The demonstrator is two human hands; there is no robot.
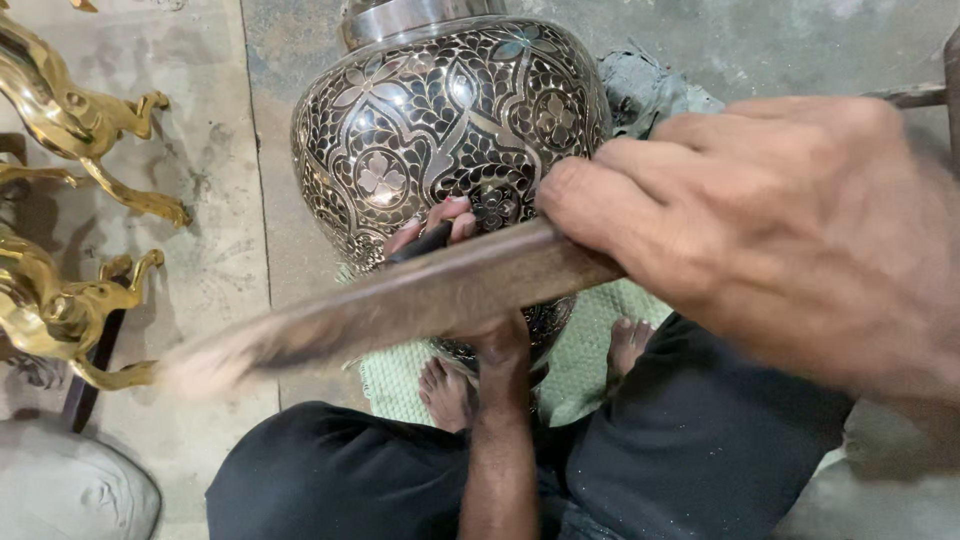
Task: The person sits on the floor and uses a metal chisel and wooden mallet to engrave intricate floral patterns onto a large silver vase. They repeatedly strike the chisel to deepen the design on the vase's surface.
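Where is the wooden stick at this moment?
In the head view the wooden stick slants across the middle, gripped at its right end by the right hand, passing in front of the engraved metal vase and the left hand.

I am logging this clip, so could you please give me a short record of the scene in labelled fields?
Right hand: right hand grips a motion-blurred brown wooden stick
Left hand: left hand holds a thin dark tool against the vase
Workpiece: round black metal vase with engraved silver floral pattern
Underneath: green woven mat, bare feet
Clothing: black trousers
Beside, at left: shiny golden horse figurines on grey concrete floor
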